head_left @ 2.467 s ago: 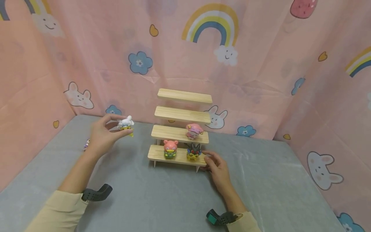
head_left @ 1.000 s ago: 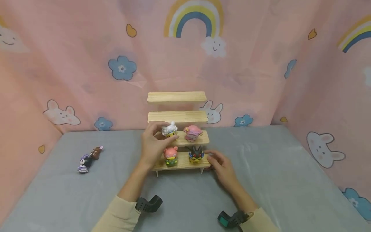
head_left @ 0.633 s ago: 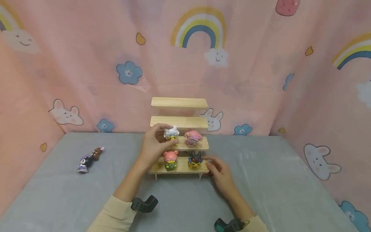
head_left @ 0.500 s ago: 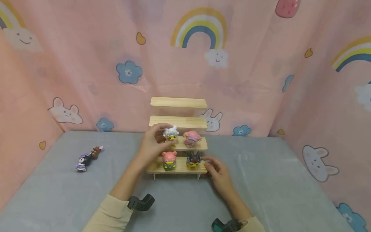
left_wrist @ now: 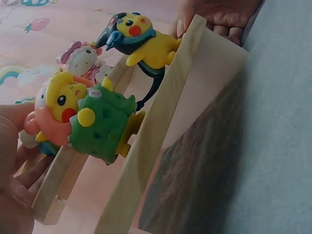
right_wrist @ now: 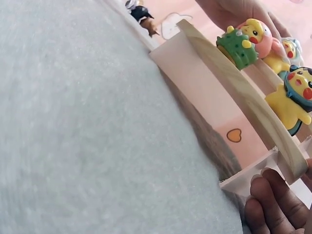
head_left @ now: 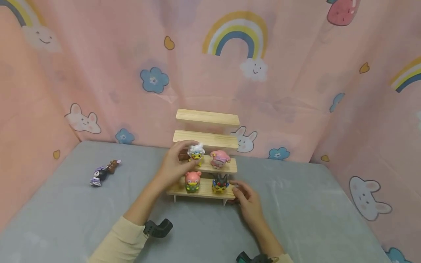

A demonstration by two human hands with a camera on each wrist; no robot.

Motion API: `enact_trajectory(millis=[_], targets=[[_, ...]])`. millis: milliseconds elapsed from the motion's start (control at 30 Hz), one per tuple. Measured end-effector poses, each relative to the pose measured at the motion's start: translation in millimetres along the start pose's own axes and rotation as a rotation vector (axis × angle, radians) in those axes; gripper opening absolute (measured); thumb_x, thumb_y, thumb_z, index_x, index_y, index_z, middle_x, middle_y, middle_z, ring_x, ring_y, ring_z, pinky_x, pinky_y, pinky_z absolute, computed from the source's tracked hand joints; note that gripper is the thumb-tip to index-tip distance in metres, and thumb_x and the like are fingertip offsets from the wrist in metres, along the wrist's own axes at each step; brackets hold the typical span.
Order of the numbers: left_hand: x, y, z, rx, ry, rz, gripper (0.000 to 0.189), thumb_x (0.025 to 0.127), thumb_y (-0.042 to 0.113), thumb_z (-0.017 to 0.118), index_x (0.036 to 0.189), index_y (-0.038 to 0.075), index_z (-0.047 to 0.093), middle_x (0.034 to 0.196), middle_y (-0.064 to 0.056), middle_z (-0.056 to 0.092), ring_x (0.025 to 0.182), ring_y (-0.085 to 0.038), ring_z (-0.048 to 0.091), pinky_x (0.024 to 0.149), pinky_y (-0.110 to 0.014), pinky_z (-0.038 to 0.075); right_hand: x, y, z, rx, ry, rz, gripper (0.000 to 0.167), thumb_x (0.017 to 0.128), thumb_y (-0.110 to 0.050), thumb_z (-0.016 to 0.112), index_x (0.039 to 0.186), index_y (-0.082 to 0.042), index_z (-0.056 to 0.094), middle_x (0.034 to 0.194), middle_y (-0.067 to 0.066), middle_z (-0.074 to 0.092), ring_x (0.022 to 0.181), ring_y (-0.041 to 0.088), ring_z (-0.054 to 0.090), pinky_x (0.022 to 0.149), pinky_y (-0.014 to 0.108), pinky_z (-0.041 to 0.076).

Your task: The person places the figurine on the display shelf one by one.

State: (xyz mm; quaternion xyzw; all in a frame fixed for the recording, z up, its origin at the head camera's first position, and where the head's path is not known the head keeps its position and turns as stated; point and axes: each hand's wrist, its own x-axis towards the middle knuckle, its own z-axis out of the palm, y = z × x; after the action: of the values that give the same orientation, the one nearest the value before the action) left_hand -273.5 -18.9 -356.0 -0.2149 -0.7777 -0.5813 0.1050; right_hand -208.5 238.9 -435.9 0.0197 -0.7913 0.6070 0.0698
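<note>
My left hand (head_left: 174,165) pinches a yellow figurine with a white fluffy hat (head_left: 196,152) between thumb and fingers. It stands over the left part of the second-lowest step of a wooden display stand (head_left: 206,187). My right hand (head_left: 250,202) grips the right end of the lowest step, fingers (right_wrist: 265,197) curled beneath it by the clear support. On that lowest step are a figurine in a pink hood and green outfit (left_wrist: 105,122) and a yellow one with a dark eared hood (left_wrist: 146,46). A pink-hatted figurine (head_left: 219,159) sits right of the held one.
A black-and-purple figurine (head_left: 98,177) and a small brown one (head_left: 113,166) lie on the grey cloth (head_left: 197,233) at the left. The two upper steps (head_left: 208,117) hold nothing. A pink printed curtain (head_left: 296,102) hangs behind.
My left hand has carried the white-hatted figurine from the left over to the second-lowest step, and lately it has turned slightly, face forward. My right hand has stayed at the stand's end.
</note>
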Motion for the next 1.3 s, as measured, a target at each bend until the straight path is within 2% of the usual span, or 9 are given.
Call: enact_trajectory(millis=[167,267,533,633,733,867,1000,1167,1300], targets=[[0.0,1.4,-1.2,0.101,-0.007,0.047,0.054,0.084,0.006,0.08,0.134,0.014,0.061,0.126,-0.009,0.063,0.112,-0.025,0.067,0.095,-0.032,0.058,-0.4,-1,2,0.018,0.008,-0.003,0.024,0.103,-0.011,0.056,0.122,-0.002,0.067,0.096,0.015,0.07,0.072,0.009,0.066,0.068,0.029,0.06],[1.9,0.5,-2.8,0.113,-0.008,0.062,0.055,0.085,0.006,0.08,0.135,0.014,0.06,0.125,-0.01,0.062,0.112,-0.025,0.067,0.095,-0.032,0.058,1.4,-3,2,0.017,0.01,0.005,0.024,0.103,-0.011,0.055,0.122,-0.002,0.067,0.093,0.014,0.069,0.072,0.01,0.066,0.068,0.029,0.059],[-0.7,0.5,-5.5,0.1,0.018,-0.028,0.063,0.083,0.005,0.081,0.14,0.011,0.055,0.125,-0.012,0.06,0.119,-0.029,0.066,0.101,-0.036,0.056,3.1,-1,5,0.024,-0.01,-0.014,0.025,0.104,-0.01,0.054,0.123,0.0,0.066,0.096,0.019,0.07,0.072,0.008,0.066,0.069,0.028,0.06],[-1.9,3.5,-5.7,0.091,0.016,-0.06,0.066,0.085,0.011,0.081,0.144,0.013,0.051,0.126,-0.01,0.06,0.12,-0.029,0.064,0.103,-0.039,0.054,2.2,-2,4,0.022,-0.013,-0.012,0.025,0.104,-0.01,0.053,0.124,-0.001,0.066,0.095,0.016,0.07,0.073,0.008,0.066,0.069,0.028,0.06],[-3.4,7.9,-10.2,0.07,-0.016,-0.075,0.072,0.089,0.021,0.079,0.151,0.016,0.042,0.131,-0.01,0.058,0.125,-0.029,0.061,0.106,-0.044,0.052,2.0,-3,3,0.028,-0.014,-0.024,0.025,0.104,-0.01,0.053,0.123,0.0,0.065,0.093,0.014,0.069,0.073,0.008,0.066,0.069,0.028,0.06],[-7.4,13.6,-22.6,0.055,-0.04,-0.096,0.069,0.099,0.034,0.066,0.157,0.017,0.031,0.142,-0.011,0.051,0.133,-0.032,0.054,0.11,-0.052,0.047,1.9,-3,-1,0.019,-0.012,-0.034,0.025,0.104,-0.008,0.053,0.123,0.002,0.065,0.091,0.012,0.07,0.072,0.008,0.066,0.068,0.028,0.059],[-8.6,16.0,-40.3,0.094,0.045,-0.088,0.06,0.103,0.036,0.057,0.154,0.014,0.036,0.146,-0.015,0.049,0.134,-0.036,0.053,0.109,-0.054,0.048,1.8,-3,-5,0.005,0.009,-0.019,0.025,0.104,-0.008,0.053,0.123,0.002,0.065,0.092,0.012,0.071,0.071,0.008,0.066,0.068,0.027,0.059],[-12.8,12.0,-67.7,0.214,0.16,-0.093,0.058,0.102,0.034,0.06,0.152,0.011,0.039,0.143,-0.019,0.054,0.128,-0.039,0.059,0.105,-0.055,0.051,1.0,-3,-2,-0.011,0.001,-0.001,0.024,0.103,-0.009,0.054,0.123,0.0,0.066,0.093,0.014,0.071,0.072,0.009,0.066,0.069,0.027,0.06],[-17.1,8.3,-90.5,0.364,0.19,-0.117,0.055,0.103,0.032,0.059,0.151,0.011,0.043,0.14,-0.019,0.058,0.126,-0.039,0.06,0.104,-0.055,0.05,2.3,-3,0,0.016,-0.004,-0.007,0.024,0.103,-0.008,0.054,0.123,0.002,0.065,0.09,0.011,0.07,0.071,0.009,0.066,0.068,0.028,0.06]])
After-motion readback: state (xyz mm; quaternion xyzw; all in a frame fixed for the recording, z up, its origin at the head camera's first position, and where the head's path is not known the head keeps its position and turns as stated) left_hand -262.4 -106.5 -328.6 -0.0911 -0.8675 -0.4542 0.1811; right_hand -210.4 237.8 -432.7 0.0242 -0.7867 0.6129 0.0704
